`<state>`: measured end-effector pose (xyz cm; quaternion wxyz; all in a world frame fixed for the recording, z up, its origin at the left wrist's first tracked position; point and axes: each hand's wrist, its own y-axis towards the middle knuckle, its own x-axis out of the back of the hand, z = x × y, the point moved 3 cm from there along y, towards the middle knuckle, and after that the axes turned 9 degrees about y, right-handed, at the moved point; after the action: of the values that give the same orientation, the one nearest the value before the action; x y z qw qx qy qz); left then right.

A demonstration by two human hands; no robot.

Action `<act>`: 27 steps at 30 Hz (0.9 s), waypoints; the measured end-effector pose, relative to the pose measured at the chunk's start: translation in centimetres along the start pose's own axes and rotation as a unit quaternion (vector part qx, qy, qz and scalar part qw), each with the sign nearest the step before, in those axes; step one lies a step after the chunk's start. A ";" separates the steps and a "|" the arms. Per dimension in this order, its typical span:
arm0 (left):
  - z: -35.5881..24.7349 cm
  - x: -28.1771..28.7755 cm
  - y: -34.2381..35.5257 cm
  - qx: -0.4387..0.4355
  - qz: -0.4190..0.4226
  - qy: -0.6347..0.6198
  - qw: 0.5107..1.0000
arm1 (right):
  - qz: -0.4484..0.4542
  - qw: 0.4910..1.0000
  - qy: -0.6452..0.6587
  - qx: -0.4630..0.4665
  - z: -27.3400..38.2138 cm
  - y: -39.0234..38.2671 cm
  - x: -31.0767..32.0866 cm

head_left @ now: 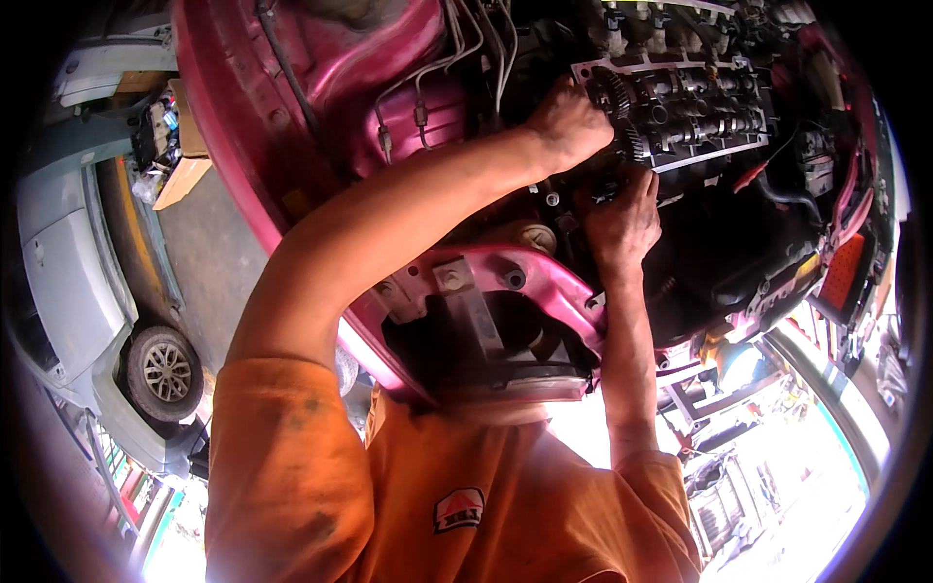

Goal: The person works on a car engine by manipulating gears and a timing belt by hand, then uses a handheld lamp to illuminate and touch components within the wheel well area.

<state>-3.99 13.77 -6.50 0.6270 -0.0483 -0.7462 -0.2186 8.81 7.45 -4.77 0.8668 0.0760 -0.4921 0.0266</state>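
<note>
An open car engine lies under my hands, its cylinder head (707, 154) exposed with two dark camshafts (695, 85) running across it. Toothed gears sit at the left ends of the camshafts, an upper camshaft gear (610, 95) and a lower camshaft gear (630, 144). My left hand (571, 124) is closed beside the upper gear, its fingertips turned away from view. Just below the lower gear, my right hand (625, 223) has its fingers bent around a dark spot at the engine's end. Whatever either hand grips is hidden by the fingers and shadow.
Pink bodywork (418, 117) with thin metal pipes borders the bay at left. Its pink front panel (554, 272) lies under my forearms. A black hose (792, 199) and a red-tipped part (749, 177) are at right. Far left stands a silver car (78, 262) near a cardboard box (185, 160).
</note>
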 end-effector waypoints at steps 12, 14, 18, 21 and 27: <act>-0.9 -0.9 0.7 -0.052 0.136 0.085 0.986 | 0.043 0.998 0.015 -0.052 -0.4 -0.2 -0.1; -0.8 -1.0 1.2 -0.073 0.206 0.096 0.971 | 0.036 0.998 0.018 -0.054 -0.4 -0.3 0.1; 0.1 -0.7 1.5 0.026 0.230 -0.035 0.972 | 0.024 0.998 0.035 -0.056 -1.1 -0.7 -0.2; 0.9 -0.7 1.4 0.014 0.232 -0.040 0.972 | 0.022 0.998 0.042 -0.028 -1.1 -0.9 -0.2; 1.7 -1.2 0.3 -0.092 0.251 0.032 0.963 | 0.019 0.995 0.072 0.061 -0.2 -0.6 0.0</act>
<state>-5.20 14.95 -7.73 0.6783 -0.2848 -0.6660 -0.1235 9.06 6.93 -4.90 0.8930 0.1173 -0.4272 0.0790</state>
